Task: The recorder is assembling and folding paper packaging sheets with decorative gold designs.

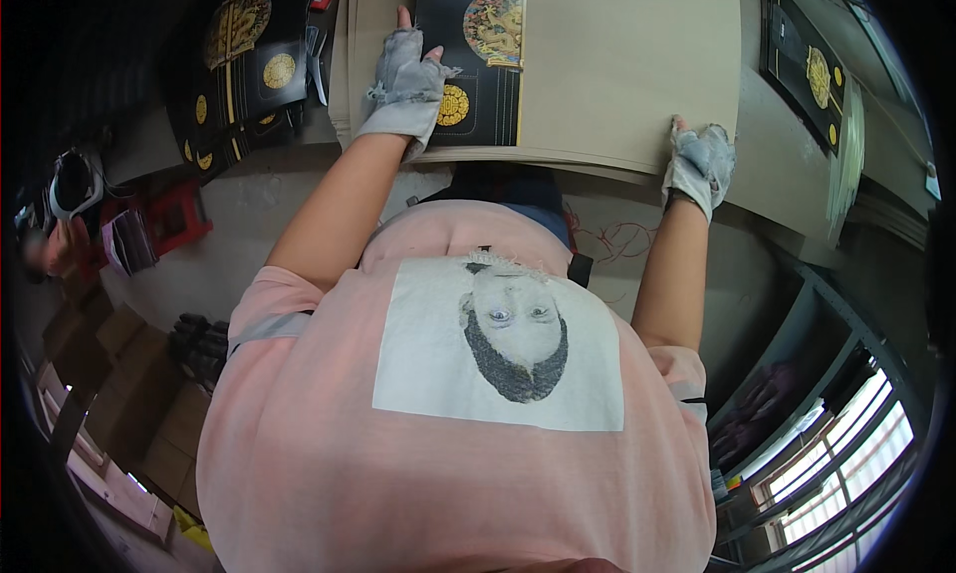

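Loosely, left fingers touch card on boards, floor below; right fingers' grip unclear.

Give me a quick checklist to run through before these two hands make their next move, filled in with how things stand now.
1. Left hand at the black printed sheet: ok, it is at the sheet's left edge.
2. Right hand near the beige boards: ok, it is at their near right corner.
3. Right hand's grip: cannot tell; the fingers are curled.
4. Board edges lined up: not ok, the left edges look stepped.
5. Whole sheet in view: not ok, its far end is cut off.
6. Gloves intact: not ok, the left one looks frayed.
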The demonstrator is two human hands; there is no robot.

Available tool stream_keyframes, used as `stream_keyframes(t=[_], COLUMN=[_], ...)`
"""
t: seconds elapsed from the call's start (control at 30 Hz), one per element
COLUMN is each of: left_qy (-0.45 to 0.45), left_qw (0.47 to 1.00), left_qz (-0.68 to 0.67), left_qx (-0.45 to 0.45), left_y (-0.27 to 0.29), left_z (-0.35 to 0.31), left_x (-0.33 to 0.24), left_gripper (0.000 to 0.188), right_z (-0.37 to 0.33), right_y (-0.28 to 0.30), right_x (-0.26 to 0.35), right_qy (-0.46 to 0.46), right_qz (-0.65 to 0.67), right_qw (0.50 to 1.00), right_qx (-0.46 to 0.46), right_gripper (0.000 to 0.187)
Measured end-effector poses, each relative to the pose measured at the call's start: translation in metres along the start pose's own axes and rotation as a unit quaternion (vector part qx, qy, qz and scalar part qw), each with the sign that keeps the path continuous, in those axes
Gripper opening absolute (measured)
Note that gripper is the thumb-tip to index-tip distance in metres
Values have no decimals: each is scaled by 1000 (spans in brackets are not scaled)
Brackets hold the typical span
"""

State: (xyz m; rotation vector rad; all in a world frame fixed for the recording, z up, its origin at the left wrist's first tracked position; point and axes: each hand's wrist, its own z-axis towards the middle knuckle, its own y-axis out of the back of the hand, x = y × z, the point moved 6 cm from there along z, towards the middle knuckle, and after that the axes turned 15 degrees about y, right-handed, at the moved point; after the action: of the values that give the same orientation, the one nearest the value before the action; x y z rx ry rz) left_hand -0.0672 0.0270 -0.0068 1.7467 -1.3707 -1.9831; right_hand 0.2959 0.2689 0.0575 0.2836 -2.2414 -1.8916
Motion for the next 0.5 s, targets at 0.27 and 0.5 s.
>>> stream_keyframes(t=[0.27,0.5], left_qy=[4,4], left_qw=[999,997], left_qz=[48,82], left_qx=[-9,10], left_y=[2,-2], left_z=[-6,-4], left_x=[-5,-7], left_gripper=[85,88], right_z=[48,61], right_y=[-23,-34], right_x=[-31,-49], right_qy=[27,14], right_qz=[19,7], right_qw=[998,1000], right_qx=[57,17], right_gripper=[69,67])
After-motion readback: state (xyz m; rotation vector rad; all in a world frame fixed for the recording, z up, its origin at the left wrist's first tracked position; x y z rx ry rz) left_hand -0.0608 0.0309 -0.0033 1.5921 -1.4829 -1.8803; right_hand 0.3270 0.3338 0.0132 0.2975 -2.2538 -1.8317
